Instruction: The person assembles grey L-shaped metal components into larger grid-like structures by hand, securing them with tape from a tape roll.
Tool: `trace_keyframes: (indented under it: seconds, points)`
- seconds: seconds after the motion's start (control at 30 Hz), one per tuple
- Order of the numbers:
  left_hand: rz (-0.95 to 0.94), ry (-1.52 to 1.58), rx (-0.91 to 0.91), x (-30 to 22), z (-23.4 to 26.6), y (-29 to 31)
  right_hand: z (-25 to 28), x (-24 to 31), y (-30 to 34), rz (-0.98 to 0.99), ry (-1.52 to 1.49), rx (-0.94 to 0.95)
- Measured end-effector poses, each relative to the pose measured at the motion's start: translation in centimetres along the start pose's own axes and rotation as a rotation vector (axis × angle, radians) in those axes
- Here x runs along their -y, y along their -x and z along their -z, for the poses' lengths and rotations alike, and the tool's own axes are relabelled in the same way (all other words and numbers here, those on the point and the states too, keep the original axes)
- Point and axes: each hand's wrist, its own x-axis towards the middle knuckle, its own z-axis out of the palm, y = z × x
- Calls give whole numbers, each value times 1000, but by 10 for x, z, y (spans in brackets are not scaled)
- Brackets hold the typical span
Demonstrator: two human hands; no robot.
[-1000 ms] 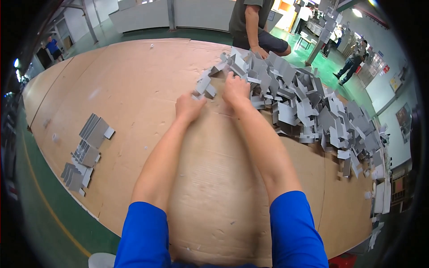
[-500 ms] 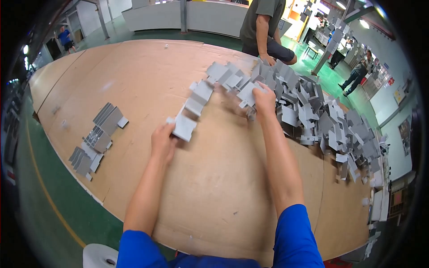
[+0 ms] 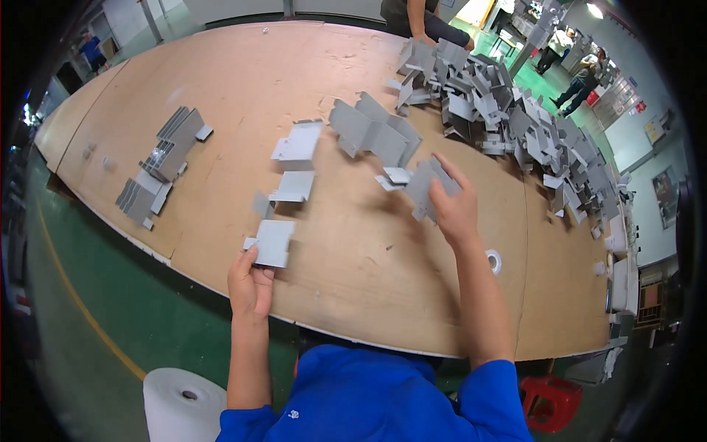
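My left hand (image 3: 252, 283) grips a grey bent sheet piece (image 3: 275, 243) by its lower left corner, near the table's front edge. Beyond it, two similar pieces (image 3: 294, 186) (image 3: 298, 142) lie in a line. On the right, my right hand (image 3: 456, 202) is closed on another grey bent sheet piece (image 3: 429, 186), held tilted with the thumb on its face. A small pale tab (image 3: 398, 175) shows beside that piece; whether it belongs to it, I cannot tell. Larger angled grey pieces (image 3: 379, 132) stand on the table between my hands, farther off.
A big heap of grey bent pieces (image 3: 508, 110) covers the table's far right. Nested stacks (image 3: 166, 155) lie at the left. A white tape roll (image 3: 493, 261) is beside my right forearm. Below are a white roll (image 3: 180, 401) and a red stool (image 3: 549, 404). A person (image 3: 423, 22) is at the far edge.
My right hand has come away from the heap toward me, holding a piece. My left hand has drawn nearer the front edge, still gripping its piece. The whole view has shifted.
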Motion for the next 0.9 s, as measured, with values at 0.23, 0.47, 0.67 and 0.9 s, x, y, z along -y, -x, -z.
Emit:
trace_keyframes:
  seconds: [0.23,0.47,0.67,0.9]
  points:
    - [-19,289,37,-13,38,29,-20,-24,116,-4,37,94]
    - [3,466,369,-4,-3,52,9,-11,108,-47,-25,309]
    - [61,118,552,48,-112,80,47,42,83,-27,-763,375]
    - [162,-33,581,109,-165,89,51,42,70,-127,-649,120]
